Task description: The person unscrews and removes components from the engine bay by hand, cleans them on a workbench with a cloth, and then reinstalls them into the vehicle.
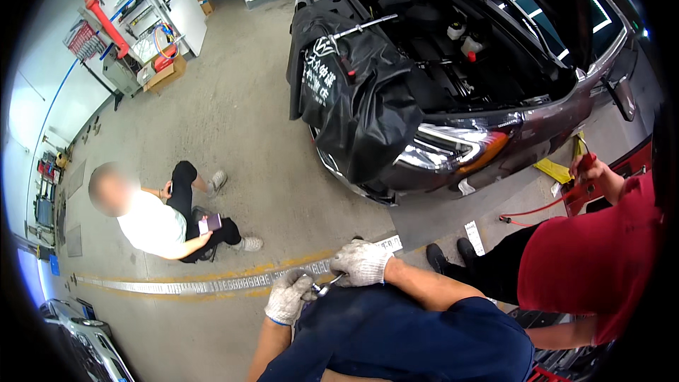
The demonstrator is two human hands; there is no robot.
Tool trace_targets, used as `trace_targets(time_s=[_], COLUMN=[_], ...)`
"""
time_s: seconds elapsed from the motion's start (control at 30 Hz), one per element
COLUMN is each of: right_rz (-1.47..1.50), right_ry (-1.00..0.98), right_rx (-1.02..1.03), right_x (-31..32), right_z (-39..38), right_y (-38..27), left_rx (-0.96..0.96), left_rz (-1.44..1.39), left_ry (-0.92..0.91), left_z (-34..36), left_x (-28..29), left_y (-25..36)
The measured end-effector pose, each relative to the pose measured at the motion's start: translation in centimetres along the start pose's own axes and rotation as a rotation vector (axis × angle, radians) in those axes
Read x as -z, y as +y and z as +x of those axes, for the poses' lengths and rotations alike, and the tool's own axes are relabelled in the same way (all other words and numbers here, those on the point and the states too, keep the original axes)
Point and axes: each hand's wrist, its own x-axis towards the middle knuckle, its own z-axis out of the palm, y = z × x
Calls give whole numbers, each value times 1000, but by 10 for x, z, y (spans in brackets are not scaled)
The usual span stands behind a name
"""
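Down at six o'clock, both gloves are sitting close together: the left hand point(288, 298) is clamping its fingers around a shiny metal tool point(325, 288), while the right hand point(361, 263) is closing on the far end, its fingertips hiding from view. The tool is bridging the gap between them, right in front of the navy clothing point(424, 332), and here's the danger: knitted gloves on polished metal could be slipping if either grip loosens, and the piece would be dropping to the floor!

Looking up to twelve, a long metal bar point(364, 27) is lying over a creased black cover point(353, 110) on the dark car point(527, 122); any tug on that loose fabric could be sending the bar sliding, scratching paint or tumbling into the open engine bay point(417, 25) at one.

Over at four, a co-worker in red point(587, 269) is standing near, and a red cord point(536, 212) is trailing by three o'clock, close to those legs: a careless step could be catching it. Between eight and nine, a seated person point(152, 230) is holding a phone point(210, 223), well apart from the gloves
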Motion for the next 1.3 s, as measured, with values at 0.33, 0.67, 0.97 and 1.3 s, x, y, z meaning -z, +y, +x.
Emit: trace_targets(time_s=[0.33,0.67,0.97,1.3], right_rz=[426,1005,1103,671], right_ry=[21,685,1270,1360], right_rx=[-306,-478,-707,-948], right_x=[118,203,228,345], right_z=[66,138,119,34], right_y=[76,107,152,275], left_rx=[32,165,193,282], left_rz=[200,79,372,370], left_ry=[-86,-689,-955,-1081], left_z=[178,371,462,555], left_x=[27,23,-125,-356], left_y=[111,265,354,415])
